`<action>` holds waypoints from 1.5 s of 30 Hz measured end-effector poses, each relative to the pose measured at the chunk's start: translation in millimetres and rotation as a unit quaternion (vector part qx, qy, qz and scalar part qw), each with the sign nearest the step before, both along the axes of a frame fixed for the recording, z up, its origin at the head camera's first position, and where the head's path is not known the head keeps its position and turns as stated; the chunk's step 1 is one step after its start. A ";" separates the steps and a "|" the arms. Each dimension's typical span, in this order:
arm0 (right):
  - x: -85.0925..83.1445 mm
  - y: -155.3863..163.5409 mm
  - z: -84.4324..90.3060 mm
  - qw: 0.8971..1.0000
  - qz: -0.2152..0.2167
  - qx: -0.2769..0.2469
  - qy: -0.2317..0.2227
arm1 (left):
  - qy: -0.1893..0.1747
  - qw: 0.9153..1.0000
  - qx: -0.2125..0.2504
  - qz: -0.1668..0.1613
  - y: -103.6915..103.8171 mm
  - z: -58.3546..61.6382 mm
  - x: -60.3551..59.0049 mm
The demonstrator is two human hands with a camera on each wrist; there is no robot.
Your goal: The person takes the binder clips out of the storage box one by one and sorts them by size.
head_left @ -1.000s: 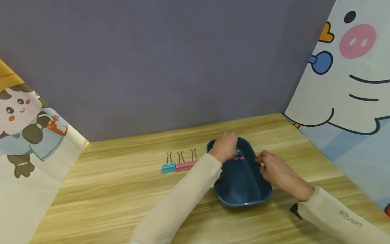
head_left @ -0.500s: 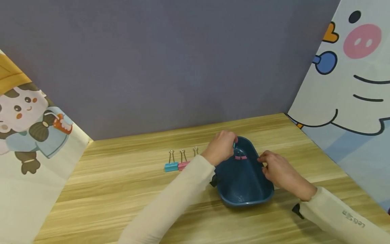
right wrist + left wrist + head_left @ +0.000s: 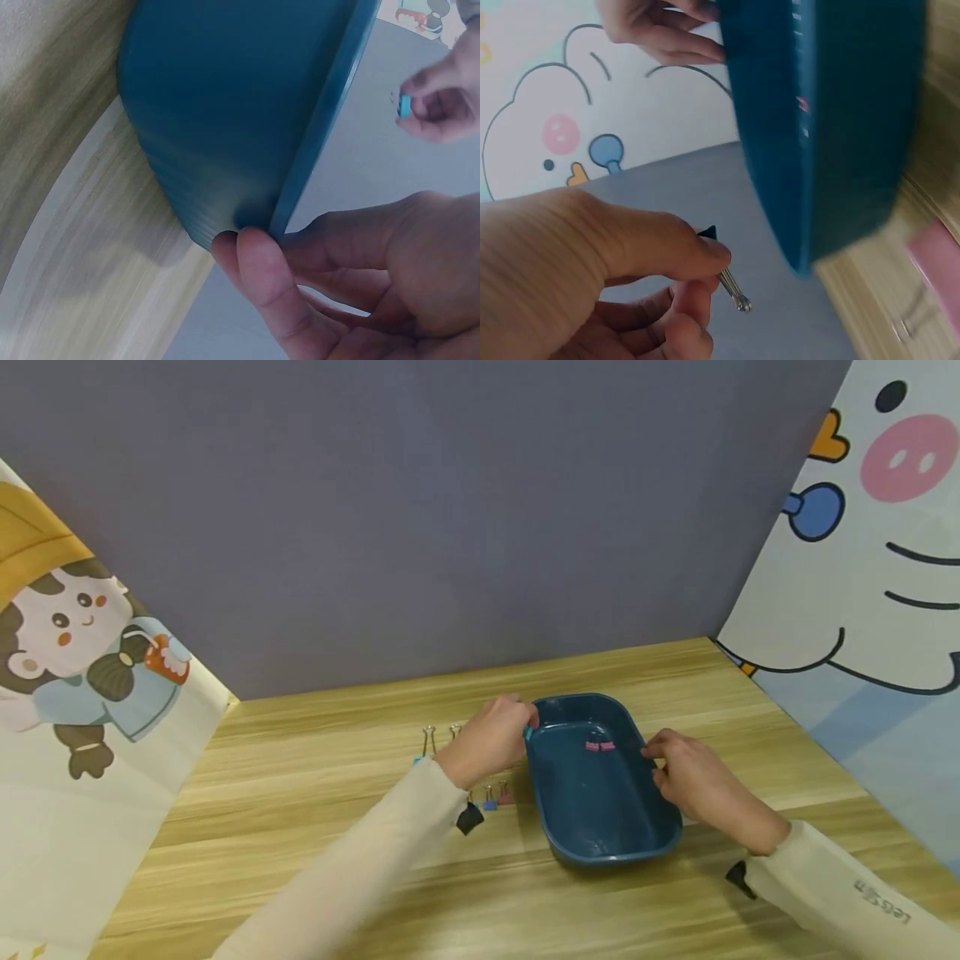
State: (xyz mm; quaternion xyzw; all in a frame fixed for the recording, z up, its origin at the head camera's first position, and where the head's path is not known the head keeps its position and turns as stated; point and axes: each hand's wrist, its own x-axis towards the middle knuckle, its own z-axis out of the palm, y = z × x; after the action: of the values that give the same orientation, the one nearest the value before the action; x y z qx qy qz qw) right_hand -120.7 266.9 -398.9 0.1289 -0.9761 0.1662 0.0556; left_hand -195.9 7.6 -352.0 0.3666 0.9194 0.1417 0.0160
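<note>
My left hand [image 3: 487, 743] pinches a small teal binder clip [image 3: 529, 732] between thumb and fingers, just over the left rim of a dark blue plastic tray [image 3: 592, 810]. In the left wrist view the clip's metal handles [image 3: 733, 289] stick out past the thumb. On the opposite side, my right hand [image 3: 693, 781] grips the tray's right rim, and the right wrist view shows its thumb [image 3: 266, 270] against the wall. Two small pink binder clips [image 3: 600, 746] lie side by side inside the tray near its far end.
Left of the tray, small binder clips, a blue one [image 3: 490, 802] and a pink one [image 3: 506, 797], lie on the wooden table [image 3: 300, 810]. Larger clips behind them, one teal [image 3: 418, 761], are partly hidden by my left arm. A grey panel [image 3: 420, 527] stands at the back.
My left hand has moved left from inside the tray to its left rim, bringing the teal clip with it. Small clips on the table came into view. The right hand keeps its grip.
</note>
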 end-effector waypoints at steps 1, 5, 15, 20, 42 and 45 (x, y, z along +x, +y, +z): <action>0.2 0.1 0.2 1.000 0.000 -0.001 -0.002 | -0.005 1.000 -0.002 -0.002 -4.7 -1.6 -0.8; 0.5 0.3 0.3 1.000 -0.002 -0.003 -0.003 | 0.001 1.000 -0.022 -0.013 -23.2 -8.5 -3.8; 1.6 1.8 -0.4 1.000 0.004 -0.005 0.007 | 0.021 0.997 -0.050 -0.058 -74.0 -36.9 -1.1; 1.6 1.4 0.7 1.000 0.002 -0.002 0.010 | 0.012 0.995 -0.054 -0.085 -95.5 -49.3 4.4; -0.5 0.8 2.6 1.000 -0.002 0.005 0.004 | -0.055 0.996 -0.034 -0.063 -122.0 -83.1 12.3; -0.8 0.8 2.2 1.000 0.000 0.007 0.008 | -0.047 0.997 -0.037 -0.043 -121.3 -86.4 14.0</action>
State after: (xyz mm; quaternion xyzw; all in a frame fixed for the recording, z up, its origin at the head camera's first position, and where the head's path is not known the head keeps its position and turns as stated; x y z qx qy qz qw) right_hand -121.4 267.7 -396.7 0.1311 -0.9766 0.1584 0.0626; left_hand -181.9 -113.7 -438.4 0.3977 0.9057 0.1236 0.0785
